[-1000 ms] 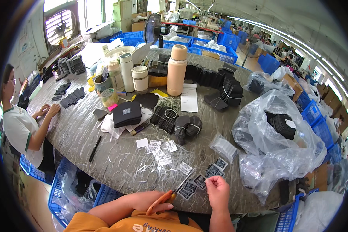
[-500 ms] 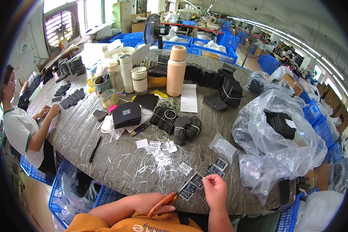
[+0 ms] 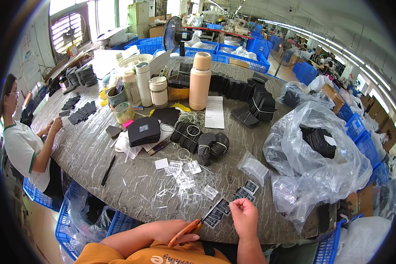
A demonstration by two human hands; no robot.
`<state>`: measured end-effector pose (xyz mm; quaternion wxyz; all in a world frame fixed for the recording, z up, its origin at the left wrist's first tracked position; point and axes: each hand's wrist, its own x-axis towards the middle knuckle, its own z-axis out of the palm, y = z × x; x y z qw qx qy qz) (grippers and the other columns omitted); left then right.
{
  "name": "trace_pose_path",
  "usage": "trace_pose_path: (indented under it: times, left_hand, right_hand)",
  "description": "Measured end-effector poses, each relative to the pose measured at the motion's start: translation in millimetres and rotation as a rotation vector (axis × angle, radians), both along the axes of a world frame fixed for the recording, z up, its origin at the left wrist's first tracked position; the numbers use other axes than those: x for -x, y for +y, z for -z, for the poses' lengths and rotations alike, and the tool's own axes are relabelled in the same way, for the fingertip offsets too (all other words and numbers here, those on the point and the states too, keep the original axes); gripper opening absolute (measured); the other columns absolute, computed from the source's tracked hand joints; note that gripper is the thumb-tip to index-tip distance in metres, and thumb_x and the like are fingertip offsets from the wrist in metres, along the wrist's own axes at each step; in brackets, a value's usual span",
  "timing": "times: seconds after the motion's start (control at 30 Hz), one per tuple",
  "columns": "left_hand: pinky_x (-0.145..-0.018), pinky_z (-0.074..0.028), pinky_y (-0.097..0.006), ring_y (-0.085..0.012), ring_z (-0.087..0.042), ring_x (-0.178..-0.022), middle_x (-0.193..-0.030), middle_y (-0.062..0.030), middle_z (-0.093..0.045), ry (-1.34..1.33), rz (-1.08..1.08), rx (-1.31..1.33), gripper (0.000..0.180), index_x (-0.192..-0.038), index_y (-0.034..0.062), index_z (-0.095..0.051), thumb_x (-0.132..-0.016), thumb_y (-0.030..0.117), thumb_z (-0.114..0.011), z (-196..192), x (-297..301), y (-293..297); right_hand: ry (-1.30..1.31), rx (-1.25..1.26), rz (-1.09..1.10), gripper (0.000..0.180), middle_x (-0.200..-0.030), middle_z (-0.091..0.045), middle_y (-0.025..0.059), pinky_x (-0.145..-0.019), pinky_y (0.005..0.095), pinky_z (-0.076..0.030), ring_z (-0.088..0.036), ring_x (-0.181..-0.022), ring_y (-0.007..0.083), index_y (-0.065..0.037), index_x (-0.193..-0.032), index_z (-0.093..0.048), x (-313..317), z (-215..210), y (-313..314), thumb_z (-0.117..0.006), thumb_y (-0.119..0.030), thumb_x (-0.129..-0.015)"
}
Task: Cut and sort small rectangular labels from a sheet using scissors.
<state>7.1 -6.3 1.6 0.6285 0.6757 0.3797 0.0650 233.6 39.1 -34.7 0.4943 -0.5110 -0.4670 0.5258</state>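
My left hand (image 3: 174, 229) is closed around orange-handled scissors (image 3: 183, 233) close to my body. Their blades point up and to the right, lying along a sheet of black labels with white edges (image 3: 214, 215). The upper right corner of that sheet is pinched between the thumb and finger of my right hand (image 3: 243, 215). More black labels (image 3: 251, 187) lie on the table just beyond my right hand. White label pieces (image 3: 185, 179) and thin white offcuts are scattered ahead of the scissors.
A clear plastic bag (image 3: 290, 185) of black pieces sprawls at right. Bundled black pieces (image 3: 187, 137), a peach flask (image 3: 201, 81) and a white mug (image 3: 159, 91) stand farther back. At far left a co-worker (image 3: 24, 141) sits by small black pieces. A black pen (image 3: 108, 170) lies left.
My hands, the scissors and the label sheet hold nearly the same place. The co-worker's hand at the far left has lifted slightly and drawn back toward their body.
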Motion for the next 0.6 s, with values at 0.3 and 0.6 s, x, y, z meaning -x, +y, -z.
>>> trace_pose_path:
  times: [0.3, 0.6]
  left_hand:
    - [-0.056, -0.041, -0.03, -0.0179, -0.052, -0.06, -0.065, -0.0089, -0.055, -0.059, -0.027, 0.059, 0.045, -0.076, 0.0008, -0.057, -0.091, 0.042, -0.046, 9.8, 0.4, -2.7]
    - [-0.052, -0.041, -0.027, -0.0141, -0.053, -0.056, -0.061, -0.0044, -0.056, -0.1, -0.07, 0.053, 0.039, -0.071, 0.0032, -0.056, -0.092, 0.034, -0.046, 8.5, -1.1, -7.0]
  right_hand:
    - [0.029, 0.053, -0.012, 0.009, -0.066, -0.053, -0.0041, -0.05, 0.0154, -0.035, -0.044, -0.056, 0.0009, 0.0, -0.08, -0.056, -1.2, -1.2, 1.9, -0.062, -0.006, -0.083]
    - [0.055, 0.054, -0.025, 0.008, -0.067, -0.053, -0.0037, -0.051, 0.0157, -0.036, -0.045, -0.057, 0.0012, 0.0, -0.08, -0.057, -2.3, 0.6, 3.3, -0.062, -0.006, -0.083]
